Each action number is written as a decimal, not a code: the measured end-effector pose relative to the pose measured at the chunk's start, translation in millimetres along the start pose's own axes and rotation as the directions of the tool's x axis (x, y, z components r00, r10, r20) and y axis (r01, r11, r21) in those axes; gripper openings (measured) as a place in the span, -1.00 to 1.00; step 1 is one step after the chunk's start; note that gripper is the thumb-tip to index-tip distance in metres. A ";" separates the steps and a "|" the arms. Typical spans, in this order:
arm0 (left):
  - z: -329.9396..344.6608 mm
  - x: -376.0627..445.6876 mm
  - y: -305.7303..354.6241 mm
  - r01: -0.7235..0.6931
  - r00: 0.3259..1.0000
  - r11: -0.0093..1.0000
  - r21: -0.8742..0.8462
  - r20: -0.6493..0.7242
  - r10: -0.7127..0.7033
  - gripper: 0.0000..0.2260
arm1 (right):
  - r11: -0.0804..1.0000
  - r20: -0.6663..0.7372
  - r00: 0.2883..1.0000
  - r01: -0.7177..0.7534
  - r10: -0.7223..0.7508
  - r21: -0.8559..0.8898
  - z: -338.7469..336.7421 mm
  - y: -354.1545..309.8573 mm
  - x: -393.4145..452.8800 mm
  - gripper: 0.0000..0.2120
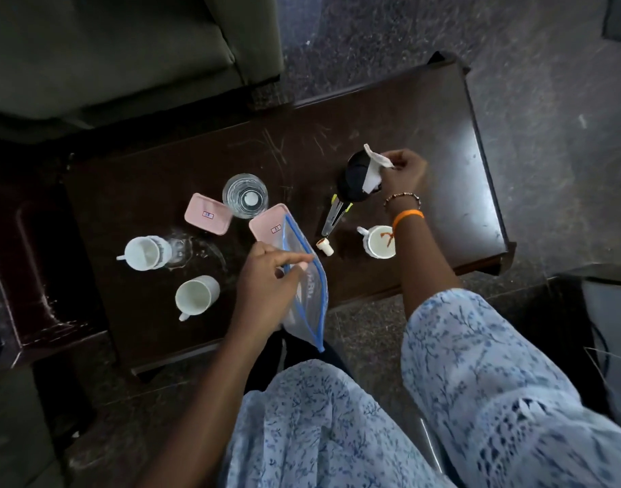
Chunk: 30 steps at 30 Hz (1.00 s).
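Dark wooden surface, scratched, sofa behind it. Left hand pinches the clear zip bag at its blue-edged mouth; the bag hangs over the near edge. Right hand grips a white tissue against a black rounded container, right of centre. Glass stands left of it.

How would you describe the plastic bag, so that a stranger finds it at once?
On the dark table, look at the near edge, by the right pink tray. There the left hand pinches the zip bag, the only thing with a blue border.
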<state>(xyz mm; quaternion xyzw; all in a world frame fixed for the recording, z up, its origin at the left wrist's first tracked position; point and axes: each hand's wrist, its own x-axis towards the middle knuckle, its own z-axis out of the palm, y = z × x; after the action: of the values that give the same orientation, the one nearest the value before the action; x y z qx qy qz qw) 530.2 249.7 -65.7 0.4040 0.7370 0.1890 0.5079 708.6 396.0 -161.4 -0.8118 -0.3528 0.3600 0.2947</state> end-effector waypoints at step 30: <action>-0.1 0.0 -6.1 0.120 0.993 0.914 -0.387 0.028 -0.118 -0.73 | 0.949 0.582 0.809 0.239 -0.077 -0.206 -37.4 48.2 -64.5 -0.44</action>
<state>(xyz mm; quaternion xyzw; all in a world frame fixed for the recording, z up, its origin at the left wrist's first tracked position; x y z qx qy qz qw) 527.7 246.1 -69.9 0.2505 0.7071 0.2989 0.5898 723.8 309.1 -151.2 -0.6678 -0.5367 0.5074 0.0926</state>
